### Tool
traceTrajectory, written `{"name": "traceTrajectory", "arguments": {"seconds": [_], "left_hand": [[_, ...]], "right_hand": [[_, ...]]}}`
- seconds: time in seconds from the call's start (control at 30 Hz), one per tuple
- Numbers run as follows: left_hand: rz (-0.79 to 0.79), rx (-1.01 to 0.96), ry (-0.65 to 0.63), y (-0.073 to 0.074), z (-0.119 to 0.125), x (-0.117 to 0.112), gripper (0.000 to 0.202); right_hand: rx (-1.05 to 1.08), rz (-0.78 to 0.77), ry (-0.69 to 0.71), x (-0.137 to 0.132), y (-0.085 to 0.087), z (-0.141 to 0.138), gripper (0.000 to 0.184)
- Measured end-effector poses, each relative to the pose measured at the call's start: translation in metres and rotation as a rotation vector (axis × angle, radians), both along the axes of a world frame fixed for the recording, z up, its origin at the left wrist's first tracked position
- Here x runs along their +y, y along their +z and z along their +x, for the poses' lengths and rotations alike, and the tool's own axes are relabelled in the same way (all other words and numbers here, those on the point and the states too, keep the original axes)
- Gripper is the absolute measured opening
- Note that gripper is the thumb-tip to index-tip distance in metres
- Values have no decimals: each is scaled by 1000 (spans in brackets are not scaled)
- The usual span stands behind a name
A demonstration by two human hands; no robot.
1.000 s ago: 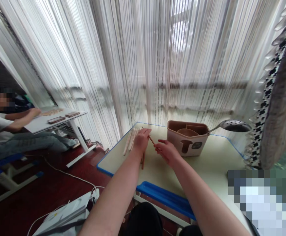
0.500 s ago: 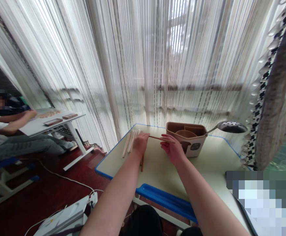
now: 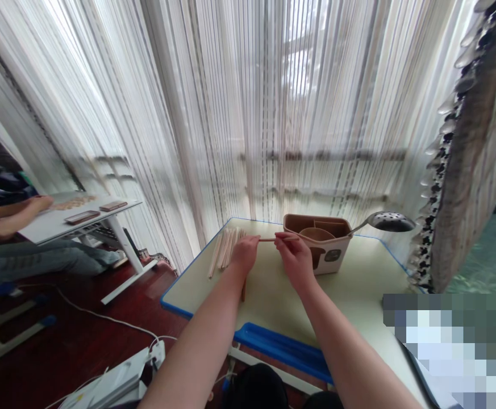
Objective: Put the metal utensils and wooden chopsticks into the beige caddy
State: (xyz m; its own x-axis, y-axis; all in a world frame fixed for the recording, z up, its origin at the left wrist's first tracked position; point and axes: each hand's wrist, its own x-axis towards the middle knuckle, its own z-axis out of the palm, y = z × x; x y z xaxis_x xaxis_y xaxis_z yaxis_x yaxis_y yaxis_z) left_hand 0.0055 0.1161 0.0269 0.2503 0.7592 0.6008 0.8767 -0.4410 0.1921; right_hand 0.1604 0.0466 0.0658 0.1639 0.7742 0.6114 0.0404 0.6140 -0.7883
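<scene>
In the head view, brown chopsticks [image 3: 267, 240] stretch level between my two hands above the table; how many there are I cannot make out. My left hand [image 3: 245, 254] is closed on their left end. On the right end, the fingers of my right hand [image 3: 294, 253] are pinched. Several pale chopsticks [image 3: 216, 257] lie side by side just left of my left hand, partly covered by it. Beneath my left wrist, a reddish-brown chopstick [image 3: 243, 292] pokes out. Behind my right hand stands a white and brown utensil holder [image 3: 337, 258], with a slotted ladle [image 3: 390, 221] leaning out of it.
The table [image 3: 269, 307] has a blue edge and a blue front tray [image 3: 282, 349]. A pixelated dark-edged object sits at lower right. Striped curtains [image 3: 230, 113] hang behind. At left, another person's hands [image 3: 38, 203] are over a white table [image 3: 43, 230]. A white cable [image 3: 103, 309] crosses the floor.
My right hand has moved closer to my left hand along the chopsticks, and its fingers have closed in. The chopsticks are more level now. The view has shifted slightly.
</scene>
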Motion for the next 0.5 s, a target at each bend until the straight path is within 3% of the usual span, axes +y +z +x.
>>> {"name": "traceTrajectory", "arguments": {"seconds": [0.2,0.33,0.5], "left_hand": [[114,-81,-107,7,7,-9,30],[124,-141,-213,11,14,-16,28],[128,-224,-231,13,20,-21,28]], "right_hand": [[-160,114,-197,-1,6,2,14],[-171,117,-200,-5,10,4,13],[-253,172,-176,-13,21,5,17]]}}
